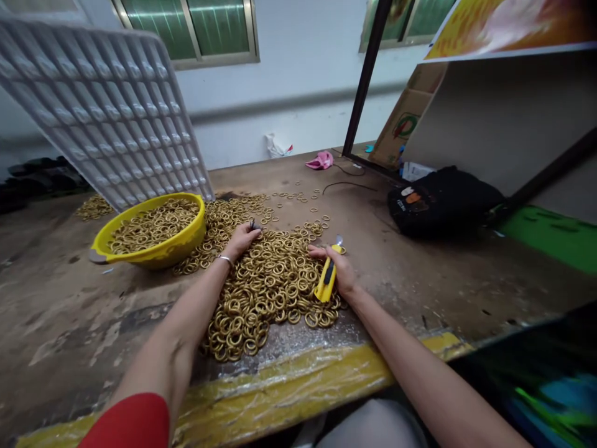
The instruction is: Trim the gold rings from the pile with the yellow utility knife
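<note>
A heap of brass-coloured rings [275, 286] lies in front of me on the worktop. My right hand [344, 269] is closed around a yellow utility knife [328, 277] at the heap's right side. The knife's blade points away from me, and its handle end hangs over the rings. A single ring shows close by the blade. At the heap's far left edge is my left hand [242, 239], with a bracelet on the wrist. Its fingers are pinched together, with something small and dark at the tips that I cannot make out.
On the left, a yellow basin [186, 239] full of rings stands before a pale ribbed plastic tray [125, 112] propped upright. Farther back lie a pink cloth [319, 160] and a white bag [276, 146]. A black bag [443, 202] sits right, beside a dark metal frame [366, 81].
</note>
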A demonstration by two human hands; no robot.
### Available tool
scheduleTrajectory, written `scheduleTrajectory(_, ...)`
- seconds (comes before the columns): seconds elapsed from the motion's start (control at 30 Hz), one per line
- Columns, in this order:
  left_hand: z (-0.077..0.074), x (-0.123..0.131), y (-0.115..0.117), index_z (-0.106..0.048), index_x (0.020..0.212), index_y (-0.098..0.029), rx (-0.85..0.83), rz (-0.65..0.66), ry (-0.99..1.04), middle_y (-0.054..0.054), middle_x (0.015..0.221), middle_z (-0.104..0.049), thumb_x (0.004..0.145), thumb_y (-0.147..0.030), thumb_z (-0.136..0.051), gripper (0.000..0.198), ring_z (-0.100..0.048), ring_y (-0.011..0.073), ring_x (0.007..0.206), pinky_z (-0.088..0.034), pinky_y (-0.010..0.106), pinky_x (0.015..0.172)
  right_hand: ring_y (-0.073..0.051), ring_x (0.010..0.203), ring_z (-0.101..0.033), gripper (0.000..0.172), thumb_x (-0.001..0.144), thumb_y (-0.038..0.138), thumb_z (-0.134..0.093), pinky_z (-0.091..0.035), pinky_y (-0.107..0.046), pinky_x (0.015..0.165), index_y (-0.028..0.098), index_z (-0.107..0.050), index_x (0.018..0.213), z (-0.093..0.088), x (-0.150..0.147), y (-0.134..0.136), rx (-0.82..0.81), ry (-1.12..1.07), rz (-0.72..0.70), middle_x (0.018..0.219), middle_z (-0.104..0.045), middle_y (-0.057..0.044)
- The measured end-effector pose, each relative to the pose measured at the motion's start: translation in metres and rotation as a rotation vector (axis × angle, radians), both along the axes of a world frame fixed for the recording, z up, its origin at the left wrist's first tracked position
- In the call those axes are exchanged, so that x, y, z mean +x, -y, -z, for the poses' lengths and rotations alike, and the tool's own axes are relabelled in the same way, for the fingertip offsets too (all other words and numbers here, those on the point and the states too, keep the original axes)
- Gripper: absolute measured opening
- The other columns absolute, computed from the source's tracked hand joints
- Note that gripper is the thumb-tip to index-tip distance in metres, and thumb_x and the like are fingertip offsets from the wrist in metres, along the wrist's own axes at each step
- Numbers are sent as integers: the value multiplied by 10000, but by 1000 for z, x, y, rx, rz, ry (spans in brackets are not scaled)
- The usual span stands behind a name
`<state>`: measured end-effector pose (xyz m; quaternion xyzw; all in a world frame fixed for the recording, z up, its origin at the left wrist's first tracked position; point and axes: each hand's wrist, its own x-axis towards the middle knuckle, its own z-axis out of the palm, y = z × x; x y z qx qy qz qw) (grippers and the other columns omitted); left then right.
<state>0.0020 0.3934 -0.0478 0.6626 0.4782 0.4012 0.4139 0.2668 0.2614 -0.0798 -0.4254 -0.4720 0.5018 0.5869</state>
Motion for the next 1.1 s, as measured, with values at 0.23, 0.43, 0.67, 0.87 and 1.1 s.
scheduleTrajectory(0.23, 11, 25, 15, -627, 780, -128, -74, 182, -12, -17, 701, -613, 753, -258, -688, 146, -551, 118, 633, -454, 274, 662, -283, 1148, -572, 467, 813, 612, -513, -297, -430, 1099, 228, -779, 831, -2, -7, 4, 14, 79, -22, 1115, -709, -45)
scheduleTrajectory(0.43, 7, 31, 44, -641, 748, -127, -70, 273, 14, -11, 681, -620, 664, -310, -697, 208, -536, 132, 659, -436, 264, 676, -283, 1113, -597, 457, 807, 593, -516, -330, -423, 1075, 219, -779, 805, -4, -10, 18, -15, 86, -47, 1051, -728, -58)
scheduleTrajectory(0.67, 2, 28, 71, -651, 762, -130, -26, 340, 3, 1, 699, -629, 688, -310, -666, 195, -549, 140, 676, -446, 277, 702, -265, 1094, -605, 447, 825, 575, -493, -348, -402, 1055, 231, -778, 821, -2, -13, 37, -7, 143, -63, 1026, -734, -47)
scheduleTrajectory(0.87, -3, 29, 89, -670, 773, -126, 17, 349, -25, 16, 690, -654, 704, -287, -637, 179, -561, 140, 647, -464, 277, 671, -255, 1085, -602, 439, 824, 571, -494, -344, -391, 1053, 233, -774, 821, -1, -14, 45, -3, 155, -69, 1029, -731, -35)
scheduleTrajectory(1.1, -50, 7, 97, -676, 703, -153, 169, 157, -72, 19, 702, -647, 666, -151, -686, 39, -544, 159, 715, -447, 295, 734, -269, 1053, -608, 499, 805, 610, -487, -352, -406, 1043, 207, -739, 653, -13, 1, 46, -42, 133, -30, 942, -737, -70)
